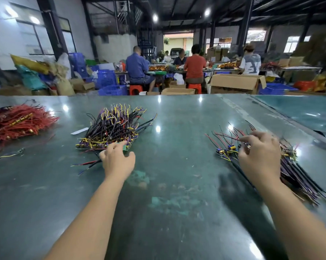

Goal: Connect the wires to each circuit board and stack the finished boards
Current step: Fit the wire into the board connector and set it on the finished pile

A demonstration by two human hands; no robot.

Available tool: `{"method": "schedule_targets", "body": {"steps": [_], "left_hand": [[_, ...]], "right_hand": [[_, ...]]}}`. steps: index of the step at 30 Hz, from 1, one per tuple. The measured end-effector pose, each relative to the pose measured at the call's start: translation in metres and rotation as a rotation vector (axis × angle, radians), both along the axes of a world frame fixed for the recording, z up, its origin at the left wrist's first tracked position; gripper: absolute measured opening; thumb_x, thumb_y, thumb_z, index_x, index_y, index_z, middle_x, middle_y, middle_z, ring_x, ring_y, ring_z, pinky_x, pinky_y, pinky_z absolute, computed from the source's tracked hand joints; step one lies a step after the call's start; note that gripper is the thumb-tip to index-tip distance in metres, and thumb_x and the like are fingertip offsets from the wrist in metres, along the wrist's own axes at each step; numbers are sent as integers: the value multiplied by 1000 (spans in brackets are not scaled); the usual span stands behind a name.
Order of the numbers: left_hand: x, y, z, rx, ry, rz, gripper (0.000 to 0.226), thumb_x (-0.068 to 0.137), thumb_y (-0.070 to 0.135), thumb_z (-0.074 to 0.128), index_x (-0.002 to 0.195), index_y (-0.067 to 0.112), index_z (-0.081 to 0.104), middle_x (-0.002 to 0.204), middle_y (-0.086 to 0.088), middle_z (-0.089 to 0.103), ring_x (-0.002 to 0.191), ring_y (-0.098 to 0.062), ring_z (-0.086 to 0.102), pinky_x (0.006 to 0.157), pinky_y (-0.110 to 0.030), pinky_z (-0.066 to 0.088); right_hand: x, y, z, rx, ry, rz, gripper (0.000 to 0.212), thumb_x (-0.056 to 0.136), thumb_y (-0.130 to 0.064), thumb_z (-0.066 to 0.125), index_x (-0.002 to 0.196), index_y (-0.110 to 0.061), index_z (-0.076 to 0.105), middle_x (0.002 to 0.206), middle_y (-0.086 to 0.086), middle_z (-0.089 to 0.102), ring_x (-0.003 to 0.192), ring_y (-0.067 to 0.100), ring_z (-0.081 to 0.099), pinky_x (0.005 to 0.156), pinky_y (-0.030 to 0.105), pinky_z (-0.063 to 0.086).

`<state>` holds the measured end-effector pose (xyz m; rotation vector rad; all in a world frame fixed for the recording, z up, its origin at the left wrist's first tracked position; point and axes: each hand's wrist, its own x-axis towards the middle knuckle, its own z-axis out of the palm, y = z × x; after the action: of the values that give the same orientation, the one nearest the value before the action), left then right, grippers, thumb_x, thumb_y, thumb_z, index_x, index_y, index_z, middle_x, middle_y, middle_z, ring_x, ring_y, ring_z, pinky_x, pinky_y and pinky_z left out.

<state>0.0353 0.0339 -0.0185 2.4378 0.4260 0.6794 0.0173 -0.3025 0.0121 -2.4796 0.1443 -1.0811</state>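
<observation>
Many wired boards already lie in the finished stack (109, 132) ahead-left; left hand (117, 158) rests there, fingers relaxed; right hand (259, 152) pinches a board from the unfinished pile (289, 166); plenty remains.

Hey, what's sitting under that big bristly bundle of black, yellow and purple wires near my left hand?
A stack of circuit boards lies under the bundle of black, yellow and purple wires, its front edge showing. The left hand covers the right end; the boards farther back are hidden.
</observation>
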Motion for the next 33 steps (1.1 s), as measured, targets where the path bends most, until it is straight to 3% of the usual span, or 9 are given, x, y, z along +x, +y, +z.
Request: {"method": "schedule_targets", "body": {"steps": [2, 4, 7, 10, 14, 18, 22, 29, 33], "left_hand": [[4, 13, -2, 72, 308, 67, 61, 95, 46, 39, 150, 31, 17, 158, -13, 12, 142, -38, 9, 115, -43, 6], [7, 16, -6, 92, 429, 63, 57, 96, 49, 34, 149, 35, 17, 160, -4, 10, 143, -40, 1, 114, -53, 3], [9, 13, -9, 113, 294, 111, 30, 92, 44, 49, 121, 34, 48, 138, 0, 49, 137, -31, 20, 111, -58, 4], [7, 15, -9, 71, 162, 136, 17, 88, 39, 61, 103, 33, 55, 111, 2, 64, 123, -25, 33, 107, -49, 19], [-3, 1, 6, -91, -116, -33, 31, 80, 22, 71, 108, 25, 56, 107, 6, 65, 108, -24, 41, 87, -28, 28], [-23, -39, 26, -183, -322, -363, 36, 75, 8, 72, 103, 25, 56, 100, 3, 63, 99, -13, 51, 89, -26, 40], [-47, -74, 30, -106, -390, -688, 47, 73, 1, 73, 110, 26, 59, 101, 4, 54, 92, 6, 48, 86, -3, 34], [-52, -93, 21, -63, -423, -897, 46, 74, -3, 71, 112, 21, 63, 122, 12, 58, 117, -6, 50, 101, -17, 36], [-49, -95, 17, -376, -338, -677, 29, 71, 29, 74, 95, 39, 62, 94, 12, 62, 87, -3, 60, 80, -22, 50]], "right_hand": [[-2, 21, -6, 17, -6, 143, 17, 77, 1, 65, 91, -6, 73, 110, 18, 59, 106, 40, 49, 94, 36, 32], [-4, 37, -12, 34, 37, 246, 16, 79, 1, 65, 90, -7, 74, 111, 15, 58, 106, 37, 48, 96, 37, 35], [-3, 47, -17, 108, 129, 349, 16, 82, 1, 63, 89, -9, 74, 113, 11, 56, 110, 30, 49, 98, 35, 39], [-6, 49, -17, 195, 257, 386, 20, 84, 0, 58, 91, -10, 73, 114, 5, 53, 113, 20, 49, 94, 19, 30], [-13, 56, -14, 272, 316, 433, 23, 86, -2, 54, 93, -17, 70, 107, -2, 55, 101, 12, 52, 84, 14, 31], [-22, 73, -6, 589, 424, 602, 17, 90, -10, 58, 97, -20, 69, 93, 1, 68, 80, 8, 61, 66, 15, 45], [-29, 79, 2, 990, 512, 860, 16, 93, -19, 57, 105, -16, 67, 99, 6, 70, 81, 13, 65, 77, 29, 51], [-29, 79, -3, 1051, 564, 920, 14, 88, 0, 60, 101, -3, 65, 84, 4, 69, 78, 14, 65, 73, 20, 51], [-27, 77, -2, 1055, 515, 896, 17, 89, 3, 58, 105, 1, 64, 89, 8, 68, 80, 15, 64, 75, 20, 52]]}}
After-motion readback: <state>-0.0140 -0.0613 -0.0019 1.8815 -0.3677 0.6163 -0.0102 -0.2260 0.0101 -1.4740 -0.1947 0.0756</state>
